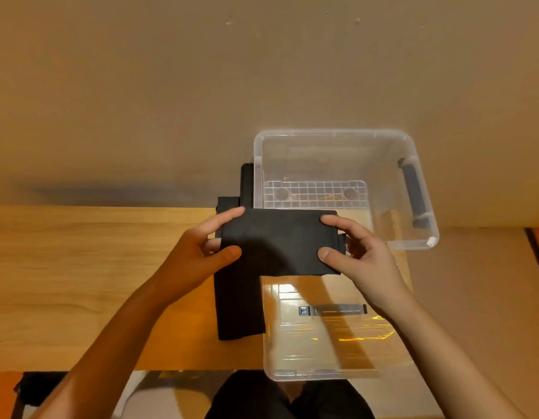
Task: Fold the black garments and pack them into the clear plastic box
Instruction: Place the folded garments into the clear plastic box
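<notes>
Presently my left hand (201,249) and right hand (353,252) pinch the folded garment (277,240) just before the clear box (425,207); loosening either pinch risks unfolding.

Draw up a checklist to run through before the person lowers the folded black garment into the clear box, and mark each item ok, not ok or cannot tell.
1. Left hand grips folded garment: ok.
2. Right hand grips its other end: ok.
3. Fold is flat and tidy: ok.
4. Clear plastic box is open and empty: ok.
5. Lid lies clear of the box: ok.
6. Second black garment on the table is fully folded: cannot tell.
</notes>
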### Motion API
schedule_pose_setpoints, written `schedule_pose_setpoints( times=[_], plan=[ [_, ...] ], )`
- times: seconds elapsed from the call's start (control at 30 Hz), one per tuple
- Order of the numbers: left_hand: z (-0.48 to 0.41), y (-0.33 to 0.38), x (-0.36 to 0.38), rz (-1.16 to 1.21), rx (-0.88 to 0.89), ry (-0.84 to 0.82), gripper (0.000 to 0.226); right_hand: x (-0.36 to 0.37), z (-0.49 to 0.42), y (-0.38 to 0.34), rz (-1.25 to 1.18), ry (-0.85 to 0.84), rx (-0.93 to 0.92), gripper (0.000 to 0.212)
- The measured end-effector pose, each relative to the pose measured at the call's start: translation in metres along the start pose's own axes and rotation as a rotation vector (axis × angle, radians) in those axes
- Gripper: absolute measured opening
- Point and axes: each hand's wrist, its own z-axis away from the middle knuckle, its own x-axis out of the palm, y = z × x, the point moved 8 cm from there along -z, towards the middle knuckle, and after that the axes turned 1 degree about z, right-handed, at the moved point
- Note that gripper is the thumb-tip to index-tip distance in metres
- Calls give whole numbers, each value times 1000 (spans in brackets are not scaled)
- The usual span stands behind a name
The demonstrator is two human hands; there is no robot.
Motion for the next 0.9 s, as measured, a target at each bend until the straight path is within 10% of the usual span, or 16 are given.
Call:
schedule_pose_setpoints(
  times=[0.4,0.9],
  plan=[
    [-160,7,73,-365,-72,85,62,-94,-140,30,121,17,64,48],
    [-228,-86,90,-14,-394,466,60,-79,-230,138,224,-51,204,56]
  ],
)
